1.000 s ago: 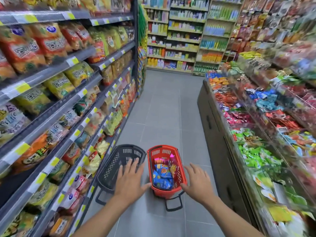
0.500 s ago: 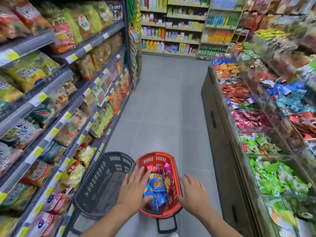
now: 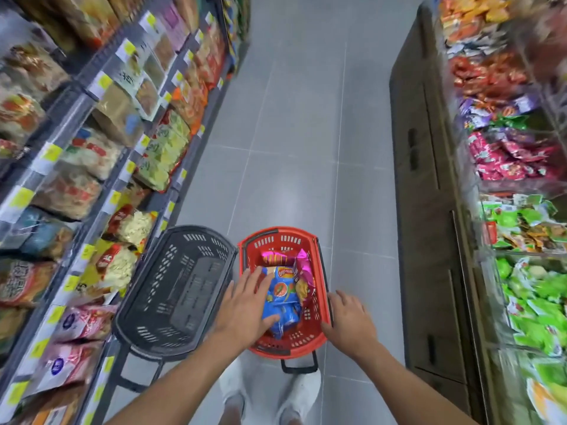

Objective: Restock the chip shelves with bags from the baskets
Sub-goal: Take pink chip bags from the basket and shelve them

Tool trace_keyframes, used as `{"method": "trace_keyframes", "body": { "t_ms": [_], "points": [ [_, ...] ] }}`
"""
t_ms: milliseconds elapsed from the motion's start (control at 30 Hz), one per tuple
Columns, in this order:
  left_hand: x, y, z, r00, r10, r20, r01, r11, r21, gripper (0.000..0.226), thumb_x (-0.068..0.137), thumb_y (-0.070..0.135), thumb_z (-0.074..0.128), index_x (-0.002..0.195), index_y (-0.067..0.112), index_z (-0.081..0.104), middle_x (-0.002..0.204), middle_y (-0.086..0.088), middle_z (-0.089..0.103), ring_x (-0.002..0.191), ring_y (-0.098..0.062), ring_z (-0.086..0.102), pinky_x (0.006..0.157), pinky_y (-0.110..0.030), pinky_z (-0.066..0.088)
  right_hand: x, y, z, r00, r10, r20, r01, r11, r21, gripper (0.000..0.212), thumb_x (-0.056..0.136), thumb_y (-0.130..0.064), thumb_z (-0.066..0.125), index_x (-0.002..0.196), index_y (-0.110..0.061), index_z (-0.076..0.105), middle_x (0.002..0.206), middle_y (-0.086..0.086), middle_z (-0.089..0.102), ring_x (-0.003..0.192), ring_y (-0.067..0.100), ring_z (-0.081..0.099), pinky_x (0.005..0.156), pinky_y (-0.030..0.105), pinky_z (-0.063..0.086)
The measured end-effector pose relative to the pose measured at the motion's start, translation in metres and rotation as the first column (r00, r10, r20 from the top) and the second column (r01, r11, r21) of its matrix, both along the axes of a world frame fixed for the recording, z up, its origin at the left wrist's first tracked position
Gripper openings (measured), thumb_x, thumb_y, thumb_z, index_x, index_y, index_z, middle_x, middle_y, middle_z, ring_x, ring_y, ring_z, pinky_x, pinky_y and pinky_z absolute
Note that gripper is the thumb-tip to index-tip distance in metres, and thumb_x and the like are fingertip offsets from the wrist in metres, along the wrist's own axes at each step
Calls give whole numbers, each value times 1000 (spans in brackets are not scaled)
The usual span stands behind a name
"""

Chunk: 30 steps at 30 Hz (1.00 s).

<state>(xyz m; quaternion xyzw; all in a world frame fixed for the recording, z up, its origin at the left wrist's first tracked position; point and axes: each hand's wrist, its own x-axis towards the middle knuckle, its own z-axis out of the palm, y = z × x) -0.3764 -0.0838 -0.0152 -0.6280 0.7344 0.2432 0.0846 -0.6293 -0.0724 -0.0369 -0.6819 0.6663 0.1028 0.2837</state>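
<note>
A red basket [image 3: 310, 338] stands on the grey floor in front of my feet, holding blue chip bags [image 3: 283, 297] and a pink bag [image 3: 302, 265]. Beside it on the left stands a black basket [image 3: 181, 289] with nothing visible inside. My left hand [image 3: 245, 308] reaches into the red basket with fingers spread, its thumb and fingertips against the blue bags. My right hand [image 3: 349, 320] hovers over the red basket's right rim, fingers apart and holding nothing. The chip shelves [image 3: 107, 185] line the left side, packed with bags.
A brown cabinet [image 3: 429, 210] topped with clear bins of wrapped snacks [image 3: 527, 228] runs along the right. The grey tiled aisle [image 3: 294, 133] stretches ahead between the two sides. My white shoes [image 3: 300, 391] show below the baskets.
My view has tilted down and closer to the baskets. My left hand moved right from the gap between the baskets into the red basket onto the blue bags. My right hand stays by the right rim.
</note>
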Motion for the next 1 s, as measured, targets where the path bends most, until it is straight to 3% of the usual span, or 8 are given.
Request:
{"method": "trace_keyframes", "body": {
  "t_ms": [367,467,533,633,733,867,1000],
  "points": [
    [1,-42,-148,996,-91,-6,91,989,120,96,95,67,56,166,33,2,175,-2,0,162,-23,0,129,-44,7,19,-40,-146,967,-251,51,236,950,204,71,87,-39,62,150,-20,37,146,4,47,132,28,47,109,45,43],
    [6,-40,-190,995,-93,-47,97,991,87,100,91,67,62,165,35,3,174,-6,15,160,-29,16,128,-48,19,21,-46,-189,938,-337,79,312,922,229,66,89,-36,65,147,-17,40,144,8,49,128,32,52,105,47,46],
    [11,-38,-215,995,-79,-66,84,994,75,100,88,67,65,162,35,6,171,-7,25,158,-31,24,125,-49,24,21,-50,-218,911,-402,98,372,899,229,62,91,-33,66,145,-13,43,139,14,55,124,36,55,102,47,48],
    [13,-37,-243,996,-33,-80,43,992,121,92,94,62,59,165,34,8,174,1,14,161,-24,11,128,-43,16,20,-63,-256,863,-496,95,472,859,200,54,93,-33,67,139,-10,50,125,19,66,114,40,63,95,45,51],
    [15,-36,-265,991,16,-134,3,990,143,85,97,52,59,165,33,12,173,4,13,160,-21,11,128,-41,17,20,-79,-286,825,-561,69,546,823,156,52,93,-40,68,134,-9,55,118,19,70,108,40,66,89,45,53],
    [20,-33,-292,981,58,-183,-26,985,171,81,94,42,64,163,27,24,171,0,22,158,-23,19,128,-41,23,22,-91,-317,828,-558,59,549,827,121,47,89,-44,71,122,-13,60,105,17,73,98,40,68,79,41,54],
    [23,-30,-304,974,63,-218,-25,985,173,79,94,34,66,162,24,27,169,-3,27,157,-24,23,128,-41,23,23,-93,-334,843,-533,76,527,846,85,37,92,-31,67,125,-15,64,103,16,74,94,39,69,76,39,54]
  ]
}}
